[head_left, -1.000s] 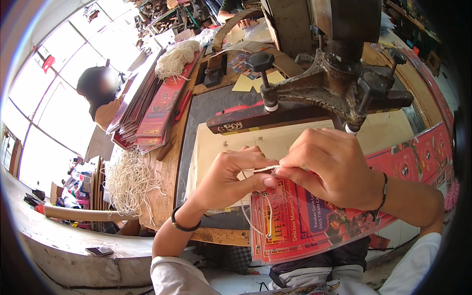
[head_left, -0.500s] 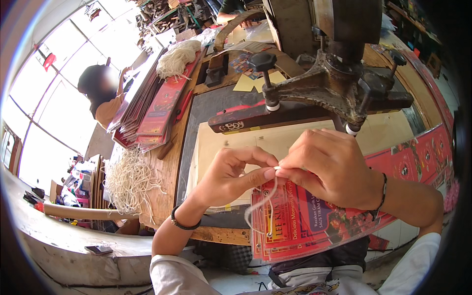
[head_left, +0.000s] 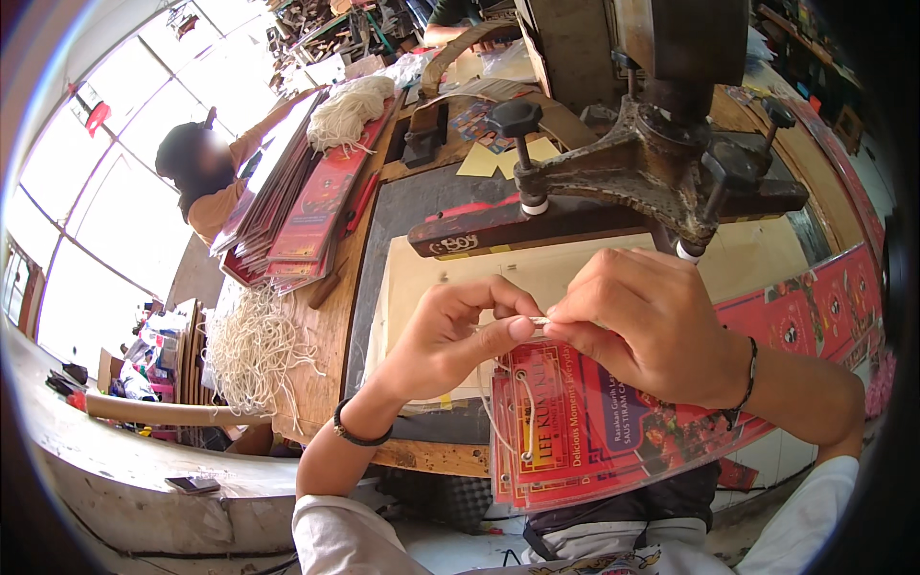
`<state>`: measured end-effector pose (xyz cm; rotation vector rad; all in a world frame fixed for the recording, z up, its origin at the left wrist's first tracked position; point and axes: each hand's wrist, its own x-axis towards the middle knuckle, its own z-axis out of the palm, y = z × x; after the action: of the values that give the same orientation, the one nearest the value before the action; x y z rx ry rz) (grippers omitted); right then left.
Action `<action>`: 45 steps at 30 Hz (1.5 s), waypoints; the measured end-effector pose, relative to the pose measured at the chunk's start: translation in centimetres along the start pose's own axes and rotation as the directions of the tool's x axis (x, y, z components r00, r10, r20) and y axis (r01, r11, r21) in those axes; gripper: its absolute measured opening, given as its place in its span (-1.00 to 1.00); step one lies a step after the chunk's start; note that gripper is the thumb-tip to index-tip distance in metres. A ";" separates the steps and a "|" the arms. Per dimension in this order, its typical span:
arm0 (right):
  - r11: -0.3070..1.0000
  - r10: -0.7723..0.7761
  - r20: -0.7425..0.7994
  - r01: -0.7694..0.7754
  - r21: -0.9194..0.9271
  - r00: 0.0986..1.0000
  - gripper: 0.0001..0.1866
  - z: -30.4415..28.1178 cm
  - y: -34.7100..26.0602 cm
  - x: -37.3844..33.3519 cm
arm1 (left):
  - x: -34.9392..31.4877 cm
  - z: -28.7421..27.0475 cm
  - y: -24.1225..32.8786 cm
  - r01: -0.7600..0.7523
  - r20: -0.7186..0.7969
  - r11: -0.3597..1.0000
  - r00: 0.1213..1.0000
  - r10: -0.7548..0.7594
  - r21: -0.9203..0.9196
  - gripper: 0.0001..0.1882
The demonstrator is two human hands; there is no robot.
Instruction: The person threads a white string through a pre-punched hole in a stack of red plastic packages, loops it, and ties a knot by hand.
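Note:
Between the fingertips of my left hand and my right hand, a short piece of white string is pinched. The string hangs down beside the metal eyelets at the left end of a stack of red printed, clear-covered sheets. Both hands are closed, thumb against forefinger, their tips almost touching. The sheets lie below my hands, reaching over the table's near edge in front of my body. Whether the string is knotted is hidden by my fingers.
A heavy metal press with dark knobs stands just beyond my hands. At left are loose white strings, a bundle of string and stacked red sheets. Another person works beyond them. A cardboard tube juts out at left.
The dangling white string has drawn in, from a loose curve to a narrower loop along the sheets' left end. My hands have barely shifted. The other person's arm now stretches over the stack.

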<state>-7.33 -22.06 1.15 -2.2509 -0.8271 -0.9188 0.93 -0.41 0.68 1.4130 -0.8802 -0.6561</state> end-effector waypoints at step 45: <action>0.985 -0.012 -0.111 0.030 0.168 0.994 -0.77 -0.4 -0.2 -0.1 | -0.3 0.2 0.3 -0.082 0.122 0.996 0.989 0.085 -0.033 -0.91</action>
<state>-7.68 -22.24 1.32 -2.0310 -0.8476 -0.9369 0.60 -0.21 0.92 1.3146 -1.0187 -0.6954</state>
